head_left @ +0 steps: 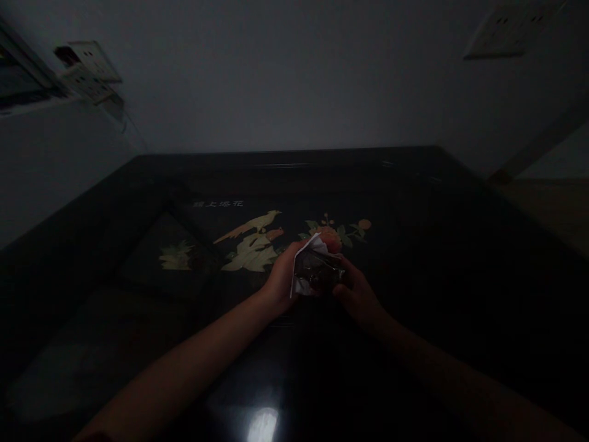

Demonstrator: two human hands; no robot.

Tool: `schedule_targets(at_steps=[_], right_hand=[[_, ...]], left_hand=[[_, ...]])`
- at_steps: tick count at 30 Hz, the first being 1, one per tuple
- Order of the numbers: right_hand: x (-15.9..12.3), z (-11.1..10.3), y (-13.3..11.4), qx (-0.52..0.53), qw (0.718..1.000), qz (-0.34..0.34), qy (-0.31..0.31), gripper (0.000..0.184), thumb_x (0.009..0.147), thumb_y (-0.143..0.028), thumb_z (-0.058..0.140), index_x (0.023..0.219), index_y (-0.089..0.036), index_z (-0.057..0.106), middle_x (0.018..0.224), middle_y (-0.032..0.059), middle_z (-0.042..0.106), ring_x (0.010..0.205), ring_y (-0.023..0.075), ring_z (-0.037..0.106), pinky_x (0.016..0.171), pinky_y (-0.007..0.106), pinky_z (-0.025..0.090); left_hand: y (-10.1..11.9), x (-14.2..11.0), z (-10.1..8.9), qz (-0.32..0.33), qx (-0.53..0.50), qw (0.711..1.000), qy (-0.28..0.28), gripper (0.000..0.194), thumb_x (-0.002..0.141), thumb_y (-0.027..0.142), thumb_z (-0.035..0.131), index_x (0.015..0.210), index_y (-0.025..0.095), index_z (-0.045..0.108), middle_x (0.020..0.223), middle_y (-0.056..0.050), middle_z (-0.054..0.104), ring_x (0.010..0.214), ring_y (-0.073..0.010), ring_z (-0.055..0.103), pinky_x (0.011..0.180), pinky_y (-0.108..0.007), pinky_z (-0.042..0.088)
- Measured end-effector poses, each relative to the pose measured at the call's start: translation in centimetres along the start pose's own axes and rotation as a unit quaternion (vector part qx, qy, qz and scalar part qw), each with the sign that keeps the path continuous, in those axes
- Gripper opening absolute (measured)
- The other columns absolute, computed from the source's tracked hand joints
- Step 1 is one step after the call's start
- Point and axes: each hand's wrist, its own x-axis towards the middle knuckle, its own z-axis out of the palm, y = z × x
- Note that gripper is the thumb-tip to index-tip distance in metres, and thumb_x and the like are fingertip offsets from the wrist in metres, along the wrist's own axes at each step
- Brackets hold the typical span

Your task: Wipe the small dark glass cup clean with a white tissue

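Note:
Both my hands meet over the middle of a dark lacquered table (414, 258). My left hand (281, 276) grips the left side of a small crinkled packet (315, 267) with a white inner edge and a dark shiny front. My right hand (359, 294) pinches the packet's right side. The packet is held just above the tabletop, in front of a painted bird-and-flower design (257, 242). The room is very dim, so the packet's contents cannot be made out.
The table stands against a pale wall (285, 80). Wall sockets (89, 70) sit at the upper left and another socket plate (510, 31) at the upper right. A light reflection (262, 423) shines on the near tabletop. Wooden floor (552, 209) shows at right.

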Motion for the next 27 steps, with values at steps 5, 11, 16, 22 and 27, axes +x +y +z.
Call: schedule_targets(at_steps=[5,11,16,22,27], right_hand=[[-0.1,0.1,0.4,0.033,0.999,0.003,0.0,0.071,0.057,-0.065,0.075,0.109,-0.022,0.053,0.109,0.0094,0.068,0.102,0.0276,0.064,0.087,0.037,0.051],[-0.2,-0.1,0.4,0.007,1.0,0.02,0.015,0.066,0.056,-0.064,0.076,0.1,-0.021,0.053,0.097,0.0073,0.068,0.089,0.0252,0.065,0.077,0.035,0.051],[-0.1,0.1,0.2,-0.031,0.999,-0.013,0.036,0.06,0.057,-0.06,0.077,0.097,-0.022,0.054,0.088,0.0036,0.066,0.082,0.0221,0.063,0.073,0.033,0.051],[-0.2,0.2,0.4,-0.009,0.999,0.015,0.044,0.061,0.054,-0.059,0.079,0.095,-0.022,0.052,0.087,0.0029,0.065,0.082,0.0225,0.062,0.073,0.034,0.051],[-0.2,0.1,0.2,0.006,0.999,0.031,0.027,0.063,0.052,-0.061,0.079,0.095,-0.023,0.052,0.091,0.0044,0.067,0.088,0.0247,0.065,0.076,0.035,0.052]], left_hand=[[-0.7,-0.4,0.1,0.115,0.045,0.99,0.064,0.034,0.084,0.037,0.044,0.093,0.014,0.067,0.088,-0.007,0.07,0.073,-0.0186,0.064,0.062,-0.026,0.049],[-0.7,-1.2,-0.1,0.316,0.322,0.89,0.072,0.039,0.092,0.039,0.036,0.098,0.015,0.065,0.1,-0.009,0.068,0.088,-0.0215,0.062,0.079,-0.032,0.046],[-0.5,-1.5,-0.4,0.478,0.497,0.724,-0.014,0.036,0.096,0.029,0.029,0.106,0.016,0.061,0.113,-0.012,0.065,0.108,-0.0217,0.057,0.095,-0.038,0.041],[0.0,-1.4,-0.3,0.43,0.46,0.777,-0.011,0.039,0.096,0.033,0.029,0.101,0.017,0.064,0.108,-0.011,0.067,0.105,-0.0223,0.059,0.097,-0.039,0.04],[-0.1,-0.4,-0.3,0.233,0.254,0.937,0.049,0.034,0.088,0.036,0.042,0.093,0.014,0.068,0.093,-0.008,0.071,0.084,-0.0213,0.063,0.077,-0.032,0.048]])
